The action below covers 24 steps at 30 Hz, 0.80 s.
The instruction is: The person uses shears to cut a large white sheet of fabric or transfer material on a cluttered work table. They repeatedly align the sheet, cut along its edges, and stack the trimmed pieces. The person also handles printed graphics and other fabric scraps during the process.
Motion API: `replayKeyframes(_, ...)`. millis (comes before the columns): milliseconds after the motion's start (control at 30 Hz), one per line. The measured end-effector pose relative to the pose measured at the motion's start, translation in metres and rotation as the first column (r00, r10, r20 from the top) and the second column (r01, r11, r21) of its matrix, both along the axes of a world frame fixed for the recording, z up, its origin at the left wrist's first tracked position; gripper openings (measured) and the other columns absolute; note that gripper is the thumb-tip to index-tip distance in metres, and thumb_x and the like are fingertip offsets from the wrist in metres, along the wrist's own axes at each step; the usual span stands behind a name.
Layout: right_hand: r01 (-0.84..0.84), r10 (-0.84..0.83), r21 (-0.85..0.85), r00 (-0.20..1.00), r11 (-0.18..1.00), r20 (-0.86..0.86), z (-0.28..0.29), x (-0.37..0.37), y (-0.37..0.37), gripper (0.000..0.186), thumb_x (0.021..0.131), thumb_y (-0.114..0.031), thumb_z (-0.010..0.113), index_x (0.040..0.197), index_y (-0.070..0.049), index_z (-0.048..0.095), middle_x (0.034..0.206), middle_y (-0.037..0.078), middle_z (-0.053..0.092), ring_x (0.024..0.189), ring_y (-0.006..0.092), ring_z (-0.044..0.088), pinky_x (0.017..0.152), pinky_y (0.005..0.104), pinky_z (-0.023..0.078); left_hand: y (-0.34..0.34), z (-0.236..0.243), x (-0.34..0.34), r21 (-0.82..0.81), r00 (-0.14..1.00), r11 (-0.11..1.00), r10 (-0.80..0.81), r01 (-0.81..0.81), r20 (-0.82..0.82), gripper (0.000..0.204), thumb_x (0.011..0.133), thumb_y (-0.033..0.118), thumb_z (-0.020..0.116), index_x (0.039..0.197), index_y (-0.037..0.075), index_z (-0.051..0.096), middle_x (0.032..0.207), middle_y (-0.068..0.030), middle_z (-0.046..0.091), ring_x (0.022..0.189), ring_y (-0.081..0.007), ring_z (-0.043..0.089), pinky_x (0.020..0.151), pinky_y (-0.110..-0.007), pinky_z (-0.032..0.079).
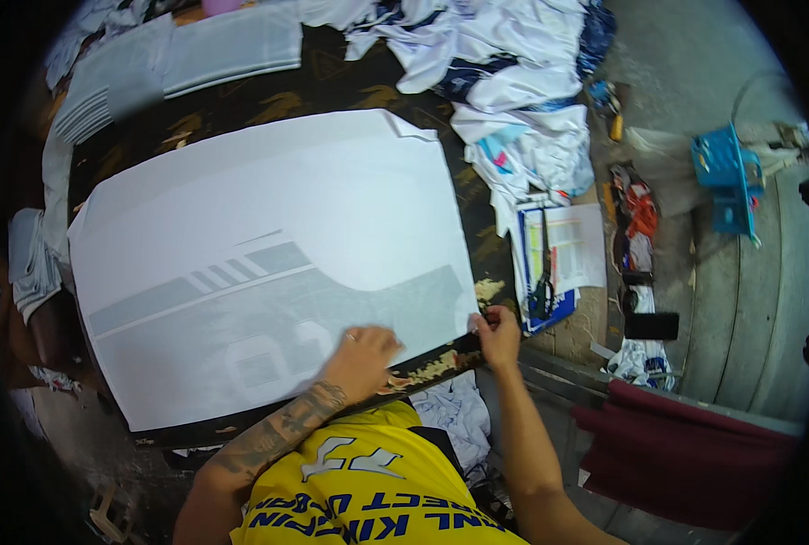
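A large white sheet (268, 191) with a pale grey printed shape covers most of the dark table. The print has diagonal stripes and block-like figures in it, and the sheet's far right corner is folded over. My left hand (361, 361) rests on the printed part close to the near edge. Its fingers are slightly blurred, lie over the surface and hold nothing. At the sheet's near right corner, my right hand (498, 336) pinches the edge between thumb and fingers. Whether the sheet is paper or cloth, I cannot tell.
Folded grey-white stacks (232, 45) line the table's far left side. Crumpled white and navy cloth (522, 73) is heaped at the far right. Scissors (542, 286) lie on papers beside the table. Further right are a black phone (651, 326), a blue basket (727, 173) and maroon cloth (677, 454).
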State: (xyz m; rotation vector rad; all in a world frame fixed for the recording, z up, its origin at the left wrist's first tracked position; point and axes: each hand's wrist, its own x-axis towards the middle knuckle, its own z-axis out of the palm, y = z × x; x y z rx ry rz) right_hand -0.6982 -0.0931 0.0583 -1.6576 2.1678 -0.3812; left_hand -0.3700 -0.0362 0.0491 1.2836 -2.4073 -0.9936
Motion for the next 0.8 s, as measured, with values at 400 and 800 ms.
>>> replayKeyframes(400, -0.228, 0.232, 0.107, 0.972, 0.968, -0.021, 0.002, -0.053, 0.009, 0.029, 0.096, -0.022, 0.077, 0.088, 0.004, 0.069, 0.082, 0.024, 0.071, 0.075, 0.0440, 0.067, 0.072, 0.0504, 0.052, 0.195, -0.031, 0.215, -0.500, 0.029, 0.223, 0.930, -0.837, 0.366, 0.082, 0.110, 0.052, 0.055, 0.172, 0.007, 0.026, 0.175, -0.0249, 0.025, 0.162, -0.0442, 0.023, 0.130, -0.062, 0.018)
replayKeyframes(800, -0.652, 0.646, -0.209, 0.756, 0.729, -0.107, 0.008, 0.164, -0.108, 0.057, 0.087, 0.011, 0.061, 0.138, -0.013, 0.064, 0.133, 0.017, 0.064, 0.126, 0.0417, 0.059, 0.103, 0.0501, 0.054, 0.091, -0.038, 0.349, -0.493, 0.235, 0.279, 0.960, -0.824, 0.151, 0.040, 0.100, 0.016, 0.068, 0.139, 0.012, 0.064, 0.135, -0.0203, 0.059, 0.128, -0.0404, 0.056, 0.108, -0.056, 0.044)
